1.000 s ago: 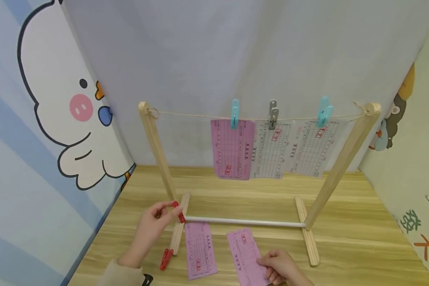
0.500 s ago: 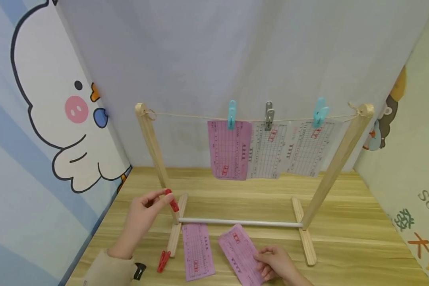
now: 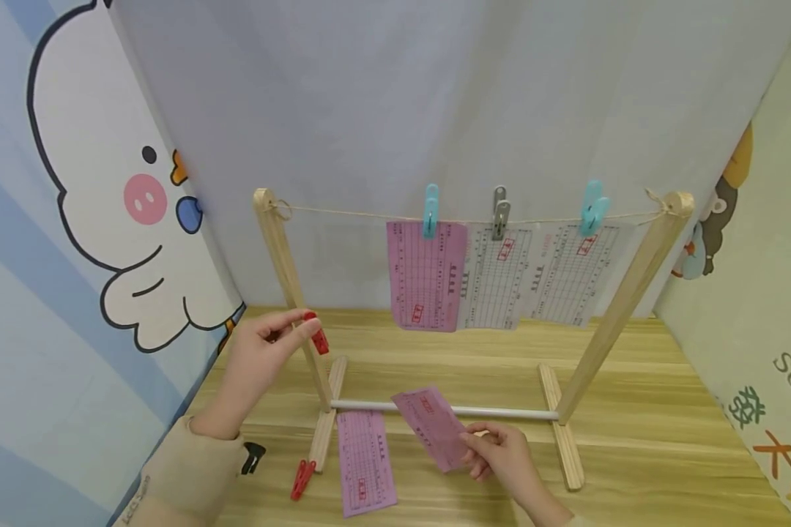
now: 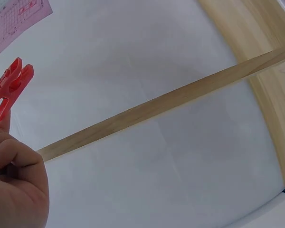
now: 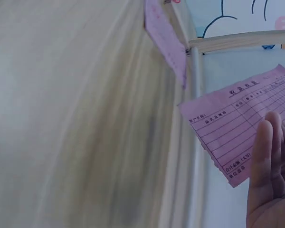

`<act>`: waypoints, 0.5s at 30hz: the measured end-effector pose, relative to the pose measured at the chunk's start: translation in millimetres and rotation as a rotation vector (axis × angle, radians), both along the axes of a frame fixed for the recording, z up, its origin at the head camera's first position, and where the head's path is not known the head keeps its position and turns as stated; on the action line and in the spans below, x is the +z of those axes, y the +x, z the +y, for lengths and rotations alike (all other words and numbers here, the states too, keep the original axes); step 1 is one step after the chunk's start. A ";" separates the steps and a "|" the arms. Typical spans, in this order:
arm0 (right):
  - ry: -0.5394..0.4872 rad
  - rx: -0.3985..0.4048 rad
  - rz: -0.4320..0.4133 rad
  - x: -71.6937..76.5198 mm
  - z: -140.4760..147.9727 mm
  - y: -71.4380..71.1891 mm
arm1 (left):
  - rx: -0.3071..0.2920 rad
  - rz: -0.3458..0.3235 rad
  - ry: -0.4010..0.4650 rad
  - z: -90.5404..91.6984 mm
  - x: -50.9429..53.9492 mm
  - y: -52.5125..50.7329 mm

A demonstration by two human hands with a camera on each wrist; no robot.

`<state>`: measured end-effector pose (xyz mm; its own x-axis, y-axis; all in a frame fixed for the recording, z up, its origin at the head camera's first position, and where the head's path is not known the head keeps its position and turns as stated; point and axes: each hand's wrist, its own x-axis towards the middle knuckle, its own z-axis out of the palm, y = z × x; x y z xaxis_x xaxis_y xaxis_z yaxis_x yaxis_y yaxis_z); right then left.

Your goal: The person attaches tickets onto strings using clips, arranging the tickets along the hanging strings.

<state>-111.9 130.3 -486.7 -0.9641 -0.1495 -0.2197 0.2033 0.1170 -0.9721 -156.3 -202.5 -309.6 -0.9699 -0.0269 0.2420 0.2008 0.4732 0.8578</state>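
My left hand (image 3: 260, 359) pinches a red clothespin (image 3: 318, 338) in front of the rack's left post; the clothespin's jaws show in the left wrist view (image 4: 20, 80). Between thumb and fingers, my right hand (image 3: 501, 454) holds a pink receipt slip (image 3: 431, 428) by its right edge, raised above the table and tilted before the white bar. Another pink slip (image 3: 367, 468) lies flat on the table, with a second red clothespin (image 3: 302, 479) to its left. From the string (image 3: 349, 214) hang a pink slip (image 3: 426, 282) and two white slips (image 3: 496, 285), each under a clip.
The wooden rack has a left post (image 3: 280, 256), a right post (image 3: 622, 307) and a low white bar (image 3: 501, 413). Two blue clips (image 3: 431, 212) and a grey clip (image 3: 500, 216) sit on the string. A white curtain (image 3: 369, 110) stands behind.
My right hand has lifted the pink slip off the table, up and slightly left. My left hand has risen with the red clothespin alongside the left post.
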 end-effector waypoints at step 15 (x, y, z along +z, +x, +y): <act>-0.048 -0.032 0.111 58.3 -20.5 -23.1 | -0.056 0.057 -0.013 11.9 39.7 -8.1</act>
<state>-135.1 109.8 -428.4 -0.9864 -0.1264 -0.1047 0.0972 0.0647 -0.9932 -164.4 -190.5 -269.9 -0.9546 0.0305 0.2965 0.2753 0.4712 0.8379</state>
